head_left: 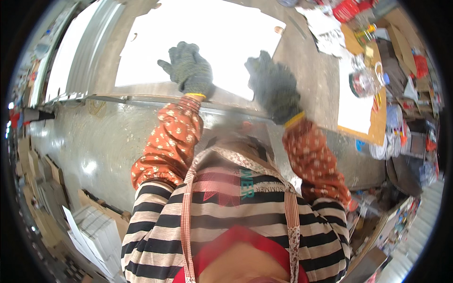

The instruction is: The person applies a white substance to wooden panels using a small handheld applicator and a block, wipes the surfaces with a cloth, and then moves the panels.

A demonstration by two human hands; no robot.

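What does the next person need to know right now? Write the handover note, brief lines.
Left hand: grey knit glove, fingers spread, flat on the white sheet.
Right hand: gloved, blurred, at the sheet's near right edge; grip unclear.
Sheet lies on the grey metal table, against a metal rail.
Stacked white panels sit lower left; tape rolls and clutter on the right.
Done: sheet on the table. Left: cannot tell.

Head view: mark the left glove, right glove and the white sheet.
left glove [189, 70], head view, back of the hand
right glove [273, 87], head view, back of the hand, blurred
white sheet [222, 35], head view, bare middle above the gloves
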